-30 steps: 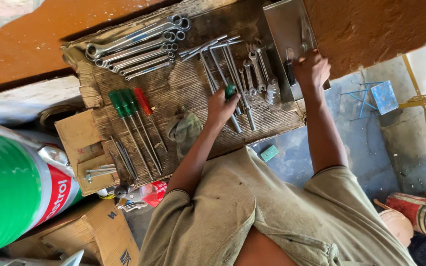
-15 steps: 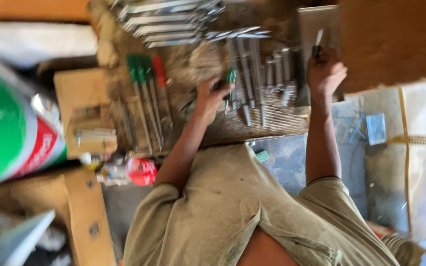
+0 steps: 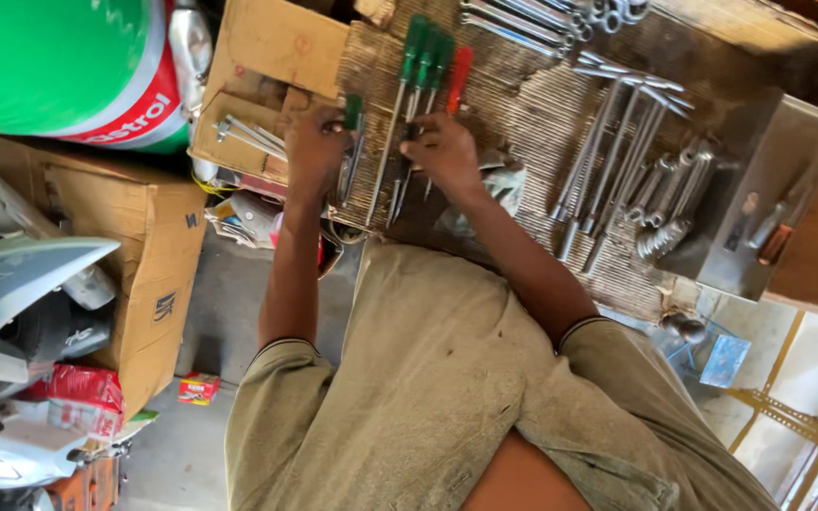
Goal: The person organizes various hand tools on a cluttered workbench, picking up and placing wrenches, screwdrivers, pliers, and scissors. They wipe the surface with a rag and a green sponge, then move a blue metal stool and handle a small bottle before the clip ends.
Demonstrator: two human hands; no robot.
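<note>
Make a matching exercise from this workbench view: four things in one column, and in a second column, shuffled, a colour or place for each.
Things:
1. screwdriver with the odd-coloured handle
2. left hand
3. metal tray
4. cardboard box

Colours or places:
A. at the far right end of the bench
B. red
C. on the floor, left of the person
D. on a small green-handled tool beside the long screwdrivers

Pairs: 1-B, 2-D, 3-A, 4-C
</note>
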